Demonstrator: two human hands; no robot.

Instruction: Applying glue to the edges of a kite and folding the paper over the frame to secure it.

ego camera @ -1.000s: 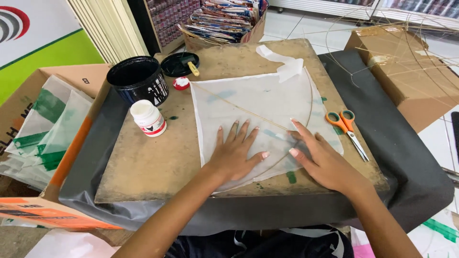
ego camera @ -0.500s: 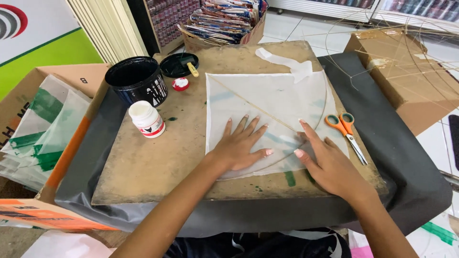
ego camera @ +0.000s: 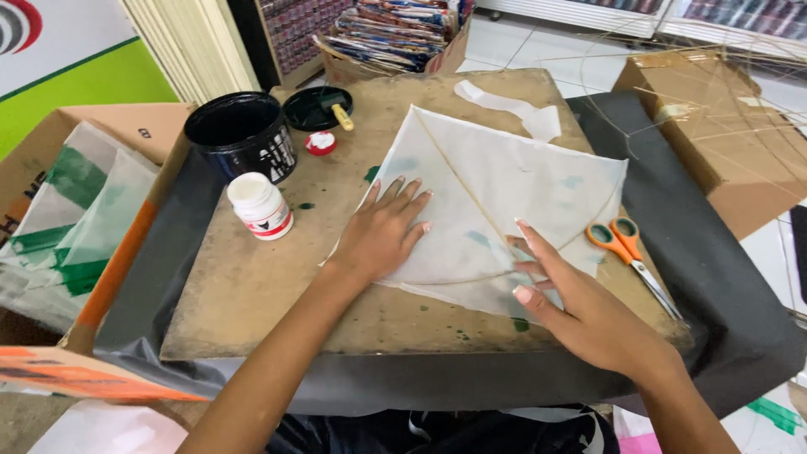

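Both hands lie flat with fingers spread, holding nothing: the left hand (ego camera: 388, 229) presses the white paper kite (ego camera: 492, 214) mid-sheet, the right hand (ego camera: 580, 307) pins its near edge. The thin paper could crease or tear if either palm drags across the slim spar, which looks like bamboo. Orange-handled scissors (ego camera: 626, 252) sit just right of the right hand; a white glue bottle (ego camera: 261, 206) and black paint tub (ego camera: 241, 134) stand left of the left hand. Bare board (ego camera: 244, 294) opens leftward.
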